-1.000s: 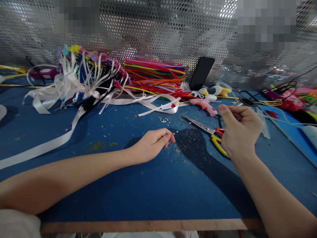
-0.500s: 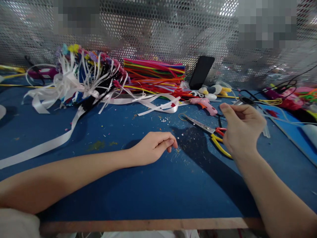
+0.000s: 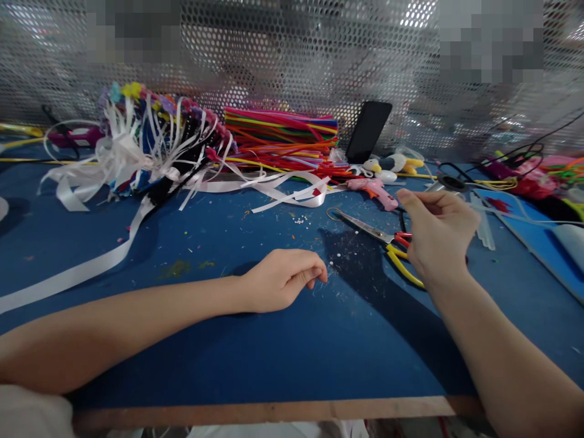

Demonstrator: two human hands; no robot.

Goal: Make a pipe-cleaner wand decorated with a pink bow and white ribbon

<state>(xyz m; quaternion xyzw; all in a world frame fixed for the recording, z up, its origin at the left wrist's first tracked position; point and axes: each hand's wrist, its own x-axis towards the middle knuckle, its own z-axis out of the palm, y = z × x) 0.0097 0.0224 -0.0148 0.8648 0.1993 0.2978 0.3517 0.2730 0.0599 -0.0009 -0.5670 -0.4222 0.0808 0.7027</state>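
Observation:
My left hand rests on the blue table with its fingers curled together; what they hold, if anything, is hidden. Raised over the right side, my right hand has its thumb and fingers pinched, and nothing can be made out between them. Beside and partly behind it lie scissors with red and yellow handles. A pink glue gun is just beyond them. Small white beads are scattered between the hands, farther back. White ribbon lies in loops behind the beads.
At the back left is a bundle of ribboned, flowered headbands, beside colourful pipe cleaners. A dark phone leans on the perforated metal screen. A duck figure, glue sticks and a blue board are at right.
My right hand has shifted slightly left, showing more of the glue sticks. My left hand sits slightly lower in view, its fingers still curled.

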